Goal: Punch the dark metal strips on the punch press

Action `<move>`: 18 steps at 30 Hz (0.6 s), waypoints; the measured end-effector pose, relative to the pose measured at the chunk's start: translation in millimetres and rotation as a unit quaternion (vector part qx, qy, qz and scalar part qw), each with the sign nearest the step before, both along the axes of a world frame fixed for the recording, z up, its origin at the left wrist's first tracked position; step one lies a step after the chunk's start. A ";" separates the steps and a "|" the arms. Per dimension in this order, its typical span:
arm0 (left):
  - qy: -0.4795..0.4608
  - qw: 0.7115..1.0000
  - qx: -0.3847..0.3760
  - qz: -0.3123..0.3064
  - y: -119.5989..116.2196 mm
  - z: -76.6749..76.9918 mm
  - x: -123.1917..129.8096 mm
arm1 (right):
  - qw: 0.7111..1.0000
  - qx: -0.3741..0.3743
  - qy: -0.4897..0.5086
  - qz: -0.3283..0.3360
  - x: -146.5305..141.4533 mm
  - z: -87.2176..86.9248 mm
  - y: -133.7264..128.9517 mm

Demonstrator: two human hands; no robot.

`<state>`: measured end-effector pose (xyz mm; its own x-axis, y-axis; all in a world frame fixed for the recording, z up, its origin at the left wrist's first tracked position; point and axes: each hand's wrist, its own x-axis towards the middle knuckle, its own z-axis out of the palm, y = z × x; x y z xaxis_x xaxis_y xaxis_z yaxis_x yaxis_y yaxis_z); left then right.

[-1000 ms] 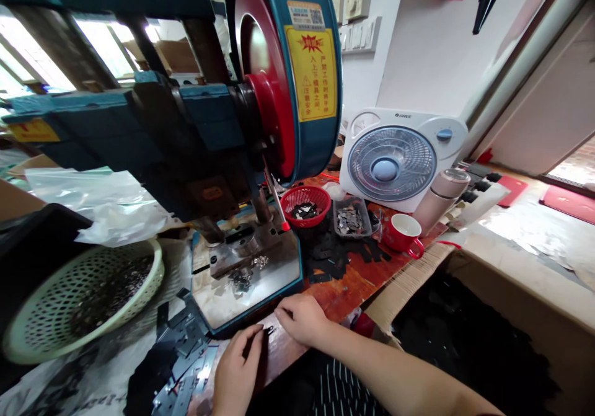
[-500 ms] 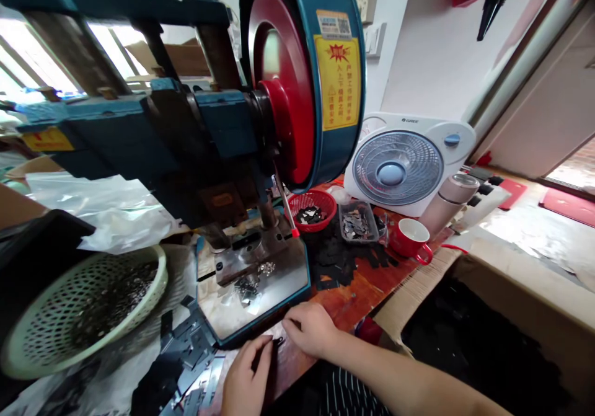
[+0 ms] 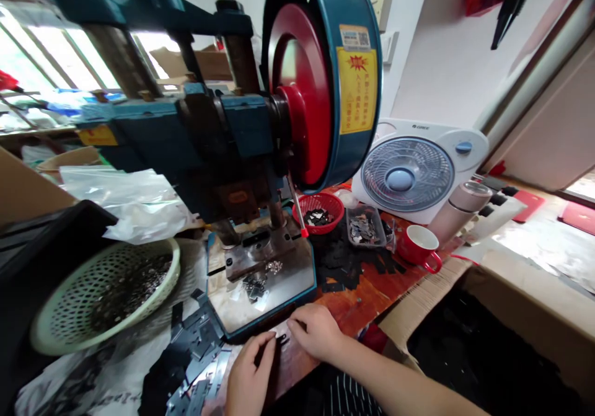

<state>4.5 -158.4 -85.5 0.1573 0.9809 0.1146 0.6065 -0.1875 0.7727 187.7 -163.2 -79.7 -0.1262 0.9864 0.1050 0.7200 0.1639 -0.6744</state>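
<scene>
At the front edge of the press base, my left hand [image 3: 251, 369] has thumb and fingertips pinched at a small black part [image 3: 281, 339]. My right hand [image 3: 317, 331] rests just to the right of that part, its fingers curled together; whatever they may hold is hidden. Behind both hands stands the blue press [image 3: 242, 155] with its red wheel. Small shiny pieces [image 3: 273, 267] and dark scraps [image 3: 255, 287] lie on its base plate. Flat black metal pieces [image 3: 190, 348] are piled to the left of my left hand.
A pale green basket [image 3: 51, 317] of small parts sits at left. Beyond the press are a red basket [image 3: 338, 202], a clear tub [image 3: 382, 236], a red mug [image 3: 411, 250], a flask [image 3: 458, 211] and a fan [image 3: 404, 174]. A cardboard box [image 3: 506, 307] of black pieces stands at right.
The view has shifted, so the scene sits slightly further right and lower. Both hands keep nearly the same pose around the small black part.
</scene>
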 end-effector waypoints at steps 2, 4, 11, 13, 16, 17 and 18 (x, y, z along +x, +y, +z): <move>-0.017 1.000 -0.015 0.009 0.6 1.9 -0.6 | 0.999 -0.010 0.032 -0.011 -2.0 1.9 -2.6; -0.036 0.999 -0.028 0.012 3.1 8.8 -0.6 | 0.994 -0.018 0.103 -0.021 -4.8 7.3 -4.3; -0.081 0.995 0.036 0.037 45.7 68.5 8.0 | 0.972 0.049 0.229 -0.002 -14.5 55.1 33.7; -0.087 0.994 0.055 0.041 67.8 83.5 11.4 | 0.973 0.061 0.224 -0.011 -16.2 69.6 57.2; -0.091 0.993 0.062 0.050 103.7 98.3 15.2 | 0.973 0.090 0.210 -0.026 -17.1 85.2 92.2; -0.093 0.992 0.059 0.054 115.2 101.5 16.0 | 0.974 0.109 0.194 -0.033 -16.7 88.3 102.4; -0.091 0.993 0.058 0.057 126.0 104.1 16.6 | 0.975 0.132 0.173 -0.042 -15.9 90.1 111.7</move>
<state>21.1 -32.4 18.6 0.0130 0.9699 0.2433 0.4816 -0.2193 0.8485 171.8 -51.5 10.3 0.0414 0.9247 0.3785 0.4759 0.3148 -0.8212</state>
